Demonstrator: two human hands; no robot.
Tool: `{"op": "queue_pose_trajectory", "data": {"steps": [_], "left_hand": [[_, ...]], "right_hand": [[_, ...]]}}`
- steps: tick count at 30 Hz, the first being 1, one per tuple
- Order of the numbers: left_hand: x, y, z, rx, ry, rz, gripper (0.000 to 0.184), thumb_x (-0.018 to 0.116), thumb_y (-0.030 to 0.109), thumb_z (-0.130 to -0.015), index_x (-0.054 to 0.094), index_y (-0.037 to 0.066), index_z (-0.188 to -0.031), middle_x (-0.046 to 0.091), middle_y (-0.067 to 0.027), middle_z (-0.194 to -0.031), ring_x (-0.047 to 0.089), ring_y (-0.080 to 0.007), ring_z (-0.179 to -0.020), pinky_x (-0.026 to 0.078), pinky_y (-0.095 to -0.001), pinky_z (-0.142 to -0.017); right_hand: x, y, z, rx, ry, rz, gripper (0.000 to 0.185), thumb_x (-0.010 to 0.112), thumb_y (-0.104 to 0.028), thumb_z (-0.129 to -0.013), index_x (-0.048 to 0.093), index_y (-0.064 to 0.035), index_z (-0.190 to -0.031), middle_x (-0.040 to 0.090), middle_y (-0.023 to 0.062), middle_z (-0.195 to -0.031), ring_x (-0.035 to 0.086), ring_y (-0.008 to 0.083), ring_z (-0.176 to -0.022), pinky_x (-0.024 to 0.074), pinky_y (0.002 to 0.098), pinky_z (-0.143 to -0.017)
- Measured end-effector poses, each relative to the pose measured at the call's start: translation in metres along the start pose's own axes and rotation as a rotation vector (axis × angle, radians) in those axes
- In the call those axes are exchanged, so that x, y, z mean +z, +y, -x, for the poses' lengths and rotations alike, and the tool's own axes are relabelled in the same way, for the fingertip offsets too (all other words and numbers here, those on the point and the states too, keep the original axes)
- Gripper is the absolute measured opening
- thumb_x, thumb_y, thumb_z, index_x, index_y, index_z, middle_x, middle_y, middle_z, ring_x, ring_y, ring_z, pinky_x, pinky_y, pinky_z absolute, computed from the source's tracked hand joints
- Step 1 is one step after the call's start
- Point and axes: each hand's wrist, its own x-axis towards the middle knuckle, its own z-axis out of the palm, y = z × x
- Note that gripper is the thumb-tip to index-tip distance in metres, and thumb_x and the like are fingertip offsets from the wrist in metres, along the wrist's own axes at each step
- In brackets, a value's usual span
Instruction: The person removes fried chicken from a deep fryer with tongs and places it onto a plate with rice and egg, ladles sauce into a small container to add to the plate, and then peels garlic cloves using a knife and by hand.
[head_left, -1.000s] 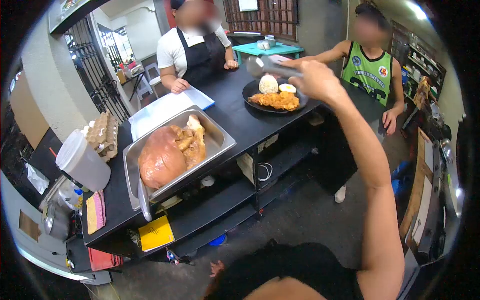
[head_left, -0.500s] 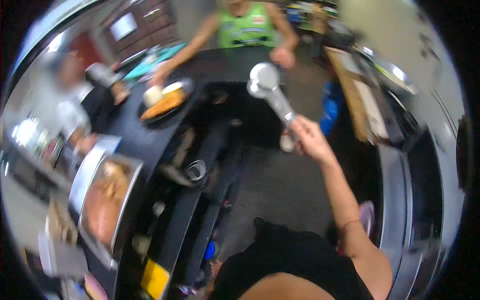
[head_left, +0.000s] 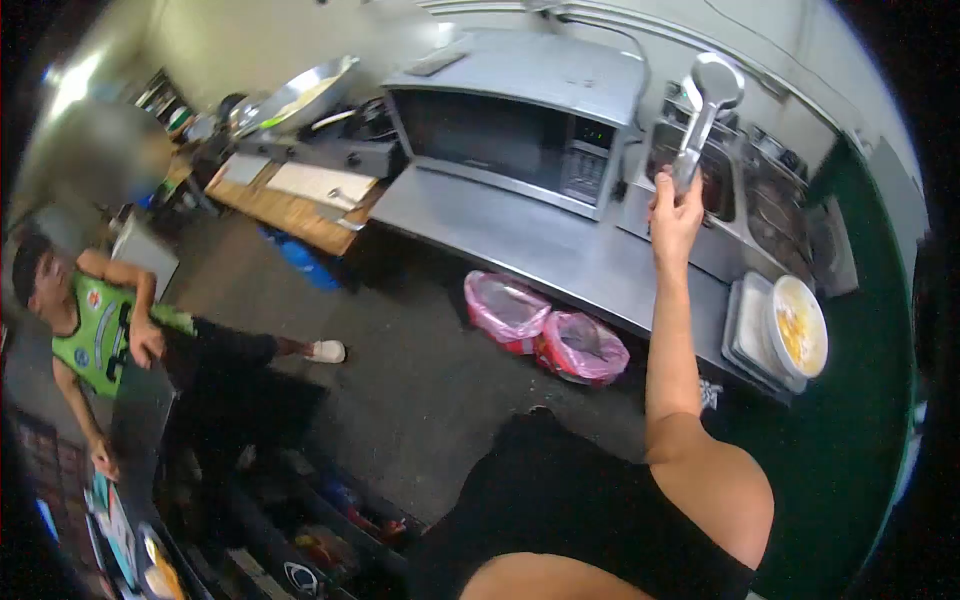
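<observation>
My right hand (head_left: 677, 215) is closed around the handle end of a pair of metal tongs (head_left: 700, 130) with round, disc-like heads. The arm is stretched forward, and the tongs point up and away. Behind them stands a steel fryer-like unit with sunken wells (head_left: 715, 185); whether the heads touch anything there I cannot tell. Left of the hand is a large silver microwave (head_left: 490, 135) on a steel counter (head_left: 510, 220). My left hand is out of the frame.
A white bowl with yellow food (head_left: 797, 325) sits by stacked trays (head_left: 745, 325) at the counter's right end. Pink-lined bins (head_left: 583, 348) stand below. Far left, a person in a green top (head_left: 95, 335) leans on a dark counter. A wooden table (head_left: 290, 210) holds boards.
My view has swung right, from the dark counter with the plate and food tray to the microwave and steel counter. My right hand has carried the tongs along.
</observation>
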Motion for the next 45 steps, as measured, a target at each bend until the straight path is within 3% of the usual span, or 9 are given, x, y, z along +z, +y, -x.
{"op": "queue_pose_trajectory", "data": {"steps": [3, 12, 15, 21, 24, 32, 40, 43, 45], "left_hand": [[0.003, 0.047, -0.011, 0.16, -0.082, -0.058, 0.049, 0.054, 0.035, -0.082, 0.051, 0.003, -0.119, 0.06, -0.0144, -0.098, 0.054, -0.0246, -0.084, 0.036, -0.0436, -0.075], [0.065, 0.164, 0.017, 0.536, -0.588, 0.106, 0.042, 0.057, 0.029, -0.081, 0.059, -0.001, -0.111, 0.064, -0.0135, -0.087, 0.058, -0.0212, -0.071, 0.047, -0.0365, -0.065], [0.056, 0.196, 0.084, 0.564, -0.705, 0.071, 0.041, 0.055, 0.029, -0.082, 0.06, 0.0, -0.111, 0.065, -0.0124, -0.092, 0.06, -0.0225, -0.079, 0.047, -0.0358, -0.073], [0.049, 0.184, 0.145, 0.405, -0.674, 0.28, 0.042, 0.049, 0.03, -0.084, 0.06, 0.0, -0.111, 0.062, -0.0212, -0.107, 0.058, -0.0343, -0.101, 0.045, -0.0388, -0.086], [0.083, 0.129, 0.126, 0.728, -0.475, 0.023, 0.038, 0.047, 0.029, -0.083, 0.064, 0.003, -0.105, 0.061, -0.0201, -0.11, 0.058, -0.0362, -0.101, 0.045, -0.0412, -0.087], [0.026, 0.023, 0.196, 0.044, -0.385, 0.341, 0.05, 0.046, 0.035, -0.084, 0.053, 0.002, -0.12, 0.051, -0.0174, -0.127, 0.051, -0.0362, -0.113, 0.043, -0.0421, -0.095], [0.14, -0.16, 0.36, -0.3, 0.209, 0.754, 0.038, 0.053, 0.027, -0.082, 0.059, 0.009, -0.115, 0.056, -0.0159, -0.121, 0.055, -0.0338, -0.109, 0.046, -0.0416, -0.089], [0.209, -0.25, 0.457, -0.414, 0.139, 0.619, 0.044, 0.053, 0.035, -0.082, 0.058, 0.006, -0.114, 0.059, -0.0186, -0.112, 0.054, -0.0348, -0.107, 0.043, -0.0437, -0.091], [0.185, -0.267, 0.509, -0.992, -0.156, 0.85, 0.033, 0.055, 0.031, -0.08, 0.065, 0.006, -0.098, 0.066, -0.0152, -0.094, 0.064, -0.0295, -0.085, 0.051, -0.0415, -0.075]], "right_hand": [[-0.065, 0.04, -0.038, -0.284, 0.271, 0.574, 0.066, 0.061, -0.029, -0.084, 0.036, 0.0085, -0.132, 0.054, 0.0266, -0.116, 0.056, 0.0357, -0.103, 0.0421, 0.0407, -0.091], [-0.206, 0.155, -0.177, -0.043, 0.073, 1.382, 0.038, 0.059, -0.015, -0.073, 0.053, 0.0076, -0.104, 0.056, 0.0275, -0.102, 0.056, 0.0434, -0.097, 0.0468, 0.0482, -0.082], [-0.183, 0.089, -0.177, 0.232, -0.049, 1.052, 0.025, 0.06, -0.018, -0.074, 0.061, 0.0031, -0.088, 0.059, 0.0202, -0.095, 0.057, 0.038, -0.088, 0.0464, 0.0445, -0.082], [-0.072, 0.048, -0.144, -0.581, 0.145, 0.682, 0.036, 0.058, -0.022, -0.078, 0.054, 0.0007, -0.105, 0.045, 0.0217, -0.114, 0.042, 0.04, -0.105, 0.0358, 0.0467, -0.092], [-0.018, -0.029, -0.099, -0.814, 0.151, 0.313, 0.042, 0.057, -0.025, -0.08, 0.05, -0.0005, -0.114, 0.037, 0.0225, -0.124, 0.035, 0.041, -0.114, 0.0304, 0.0479, -0.097], [0.105, -0.131, 0.197, -1.236, -0.932, -0.534, 0.057, 0.055, -0.029, -0.086, 0.04, -0.0112, -0.138, 0.017, 0.0244, -0.147, 0.013, 0.0455, -0.135, 0.011, 0.0537, -0.109], [0.221, -0.169, 0.407, -1.54, -0.903, -1.007, 0.059, 0.05, -0.032, -0.087, 0.031, -0.0254, -0.143, 0.014, 0.0184, -0.15, 0.009, 0.0433, -0.137, 0.0042, 0.0601, -0.106], [0.233, -0.187, 0.428, -1.561, -0.838, -0.875, 0.057, 0.044, -0.036, -0.089, 0.029, -0.0253, -0.143, 0.014, 0.0167, -0.151, 0.011, 0.0422, -0.137, 0.0081, 0.0604, -0.105], [0.227, -0.197, 0.433, -1.572, -0.816, -0.79, 0.056, 0.04, -0.038, -0.09, 0.028, -0.0252, -0.144, 0.015, 0.0157, -0.151, 0.013, 0.0415, -0.137, 0.0108, 0.0606, -0.105]]}}
